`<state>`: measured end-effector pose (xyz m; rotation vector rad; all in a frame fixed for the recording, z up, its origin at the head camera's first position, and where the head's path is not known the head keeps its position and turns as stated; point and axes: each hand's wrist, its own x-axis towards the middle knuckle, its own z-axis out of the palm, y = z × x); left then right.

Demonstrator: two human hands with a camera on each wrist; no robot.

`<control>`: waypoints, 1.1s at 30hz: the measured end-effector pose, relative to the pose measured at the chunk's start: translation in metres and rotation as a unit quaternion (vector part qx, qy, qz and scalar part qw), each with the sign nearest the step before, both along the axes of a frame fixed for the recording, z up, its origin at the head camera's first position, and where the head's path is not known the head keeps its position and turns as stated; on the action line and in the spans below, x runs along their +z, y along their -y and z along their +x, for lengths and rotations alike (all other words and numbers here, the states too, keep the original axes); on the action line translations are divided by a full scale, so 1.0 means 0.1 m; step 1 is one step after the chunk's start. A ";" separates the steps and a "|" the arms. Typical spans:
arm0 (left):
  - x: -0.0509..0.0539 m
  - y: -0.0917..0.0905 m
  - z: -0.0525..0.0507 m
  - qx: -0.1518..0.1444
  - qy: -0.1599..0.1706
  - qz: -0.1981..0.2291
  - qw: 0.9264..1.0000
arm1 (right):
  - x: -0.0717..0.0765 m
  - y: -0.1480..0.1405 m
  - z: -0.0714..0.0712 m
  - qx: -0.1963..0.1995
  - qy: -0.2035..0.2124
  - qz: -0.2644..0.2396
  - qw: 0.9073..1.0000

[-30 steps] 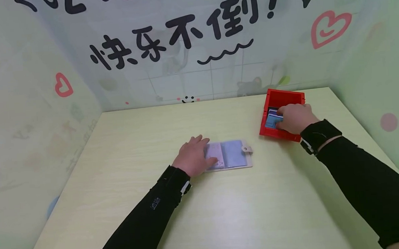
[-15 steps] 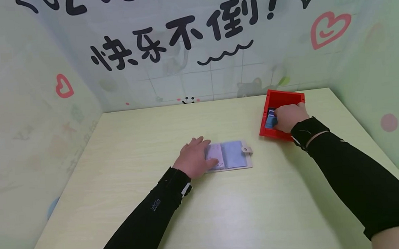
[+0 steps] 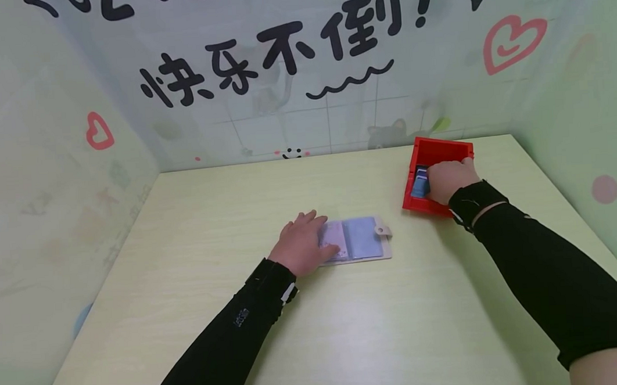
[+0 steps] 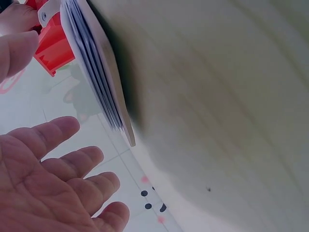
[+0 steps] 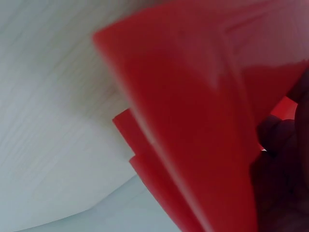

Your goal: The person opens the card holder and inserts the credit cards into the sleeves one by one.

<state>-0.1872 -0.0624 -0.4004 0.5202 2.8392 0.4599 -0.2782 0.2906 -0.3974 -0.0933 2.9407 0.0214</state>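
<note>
A small card holder lies spread on the table, with clear bluish sleeves and a snap tab on its right. My left hand is over its left side, fingers extended. The left wrist view shows that palm with its fingers straight and apart, beside the holder's layered page edges. At the back right, my right hand reaches into a red box, fingers bent down beside blue cards. Its fingertips are hidden, so a grip on a card cannot be made out. The box wall blocks much of the right wrist view.
The pale wooden table ends at a printed fabric backdrop just behind the red box. Fabric side walls stand to the left and right.
My right hand has shifted left inside the red box and its fingers have drawn in, covering more of the blue cards. The left hand and card holder stay in place.
</note>
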 end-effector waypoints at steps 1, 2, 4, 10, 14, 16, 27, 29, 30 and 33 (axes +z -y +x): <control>0.00 0.00 0.00 -0.001 -0.001 0.000 1.000 | 0.00 0.00 0.00 -0.001 -0.002 0.000 1.000; 0.00 0.00 0.00 -0.002 -0.002 -0.001 1.000 | -0.01 0.00 0.00 -0.002 -0.004 0.001 1.000; 0.00 0.00 0.00 -0.004 -0.005 -0.002 1.000 | -0.02 0.00 0.00 -0.004 -0.008 0.001 1.000; -0.01 -0.01 0.01 -0.003 -0.004 0.001 1.000 | -0.03 0.00 0.00 -0.005 -0.010 -0.004 1.000; 0.00 -0.02 0.01 -0.005 -0.003 0.005 1.000 | 0.00 0.00 0.01 -0.007 -0.012 -0.007 1.000; 0.00 -0.02 0.02 -0.005 -0.003 0.006 1.000 | 0.02 0.01 0.02 -0.010 -0.013 -0.011 1.000; 0.01 -0.02 0.00 -0.006 0.000 0.013 1.000 | 0.14 0.03 0.03 -0.024 -0.007 -0.074 0.997; 0.01 -0.03 0.00 -0.004 0.001 0.015 1.000 | 0.21 0.03 0.06 -0.032 -0.009 -0.096 0.995; 0.02 -0.03 0.00 -0.003 0.002 0.016 1.000 | 0.25 0.03 0.09 -0.039 -0.013 -0.110 0.993; 0.04 -0.03 0.01 0.002 0.008 0.028 1.000 | 0.38 0.06 0.20 -0.082 -0.033 -0.163 0.983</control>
